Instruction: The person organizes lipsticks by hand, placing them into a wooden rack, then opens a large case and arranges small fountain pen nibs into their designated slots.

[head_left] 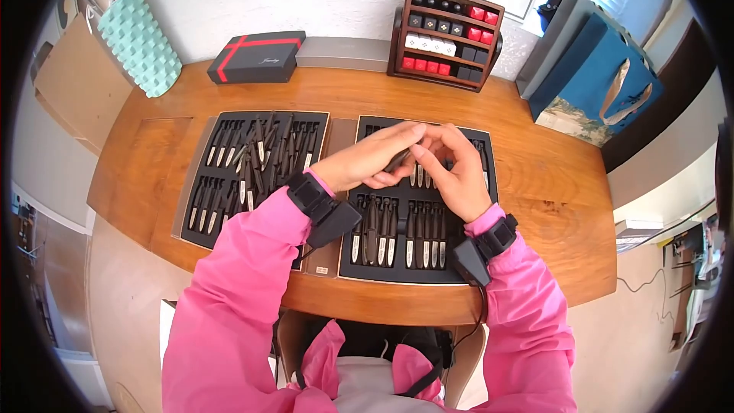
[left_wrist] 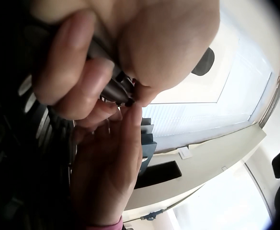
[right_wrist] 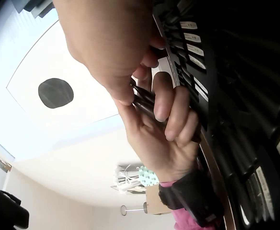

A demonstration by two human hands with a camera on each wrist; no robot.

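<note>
Both hands meet over the black right-hand tray (head_left: 405, 274), where dark slender pieces with pale labelled ends (head_left: 382, 241) lie in slots. My left hand (head_left: 363, 160) curls its fingers around a dark pen-like piece (left_wrist: 116, 88), its shaft partly hidden by them. At the other end of that piece, my right hand (head_left: 460, 176) pinches with thumb and fingertips, as the right wrist view also shows. The black left-hand tray (head_left: 229, 171) holds similar pieces, several in slots and others in a loose crossed heap on top.
A black box with red ribbon (head_left: 260, 60) and a wooden rack of dice-like cubes (head_left: 396, 53) stand at the table's back. A mint textured vase (head_left: 141, 42) is at far left, a blue gift bag (head_left: 592, 76) at right. The wooden table (head_left: 550, 214) curves in front.
</note>
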